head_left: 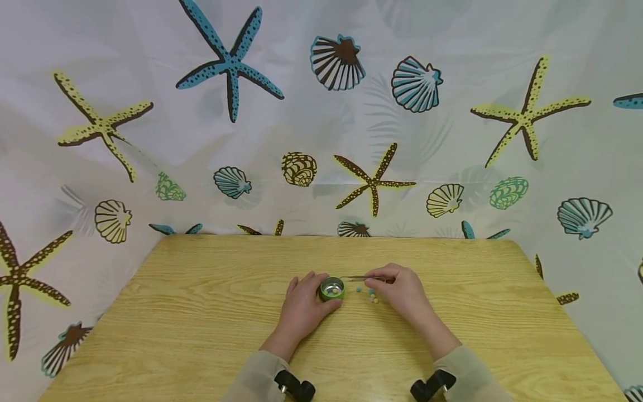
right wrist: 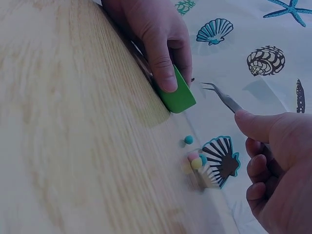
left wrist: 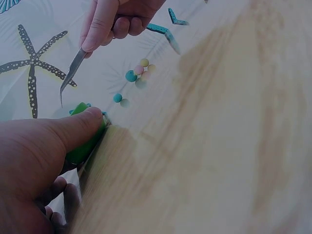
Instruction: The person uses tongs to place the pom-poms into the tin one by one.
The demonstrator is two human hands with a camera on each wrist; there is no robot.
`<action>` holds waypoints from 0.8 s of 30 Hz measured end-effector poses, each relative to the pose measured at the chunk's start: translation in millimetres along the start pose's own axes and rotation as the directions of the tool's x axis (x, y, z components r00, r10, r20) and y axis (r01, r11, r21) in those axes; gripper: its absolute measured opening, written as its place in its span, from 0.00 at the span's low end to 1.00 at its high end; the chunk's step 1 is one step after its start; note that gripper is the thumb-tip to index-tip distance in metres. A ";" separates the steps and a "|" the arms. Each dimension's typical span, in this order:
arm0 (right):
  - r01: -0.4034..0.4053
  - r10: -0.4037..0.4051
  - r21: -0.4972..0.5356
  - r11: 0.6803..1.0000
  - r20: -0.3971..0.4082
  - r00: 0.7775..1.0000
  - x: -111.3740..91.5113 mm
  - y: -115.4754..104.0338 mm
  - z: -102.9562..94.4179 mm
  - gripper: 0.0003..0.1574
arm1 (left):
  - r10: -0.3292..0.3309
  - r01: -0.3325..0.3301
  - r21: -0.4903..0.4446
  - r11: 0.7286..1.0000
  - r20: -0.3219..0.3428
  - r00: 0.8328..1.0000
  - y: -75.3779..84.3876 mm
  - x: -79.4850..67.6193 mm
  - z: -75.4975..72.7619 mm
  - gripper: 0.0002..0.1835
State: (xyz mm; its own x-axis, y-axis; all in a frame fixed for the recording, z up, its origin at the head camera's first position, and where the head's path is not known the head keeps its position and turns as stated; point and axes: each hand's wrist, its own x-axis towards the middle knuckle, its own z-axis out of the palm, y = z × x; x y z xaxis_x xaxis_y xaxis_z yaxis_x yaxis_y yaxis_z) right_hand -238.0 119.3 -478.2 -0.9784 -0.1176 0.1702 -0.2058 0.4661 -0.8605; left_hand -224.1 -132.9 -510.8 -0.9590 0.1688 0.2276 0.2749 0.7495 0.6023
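Observation:
My left hand curls round a small green cup with a shiny metal inside, standing on the table. Pale beads show at the bottom of it. In my right hand I pinch a pair of metal tweezers between thumb and fingers. Their bent tips are slightly apart with nothing between them, close to the cup's rim. Between the hands, one blue bead lies alone. Just beyond it sits a small cluster of blue, pink and yellow beads.
The wood-grain table reaches out around both hands. A white cloth printed with starfish and shells hangs behind it and along the sides. Black wrist mounts are strapped over the light sleeves.

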 end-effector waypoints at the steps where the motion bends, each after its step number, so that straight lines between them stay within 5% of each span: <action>1: -0.002 0.002 -0.001 1.000 -0.004 1.000 -0.3 0.4 -1.5 0.04 | 0.002 -0.002 0.000 1.000 0.000 1.000 -0.3 -0.1 0.1 0.36; 24: -0.047 0.047 0.007 0.999 -0.014 0.999 -7.2 21.4 -33.6 0.09 | -0.001 0.001 -0.001 1.000 0.006 1.000 -0.6 0.2 1.2 0.36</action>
State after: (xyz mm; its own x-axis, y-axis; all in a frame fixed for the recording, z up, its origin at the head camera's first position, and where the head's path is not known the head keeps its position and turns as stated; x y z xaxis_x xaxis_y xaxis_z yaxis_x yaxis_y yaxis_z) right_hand -236.1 159.6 -481.7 -0.9871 -0.0833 0.1367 -0.1598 0.4649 -0.8708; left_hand -224.6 -132.5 -512.0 -0.9597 0.1714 0.2225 0.2737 0.7490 0.6034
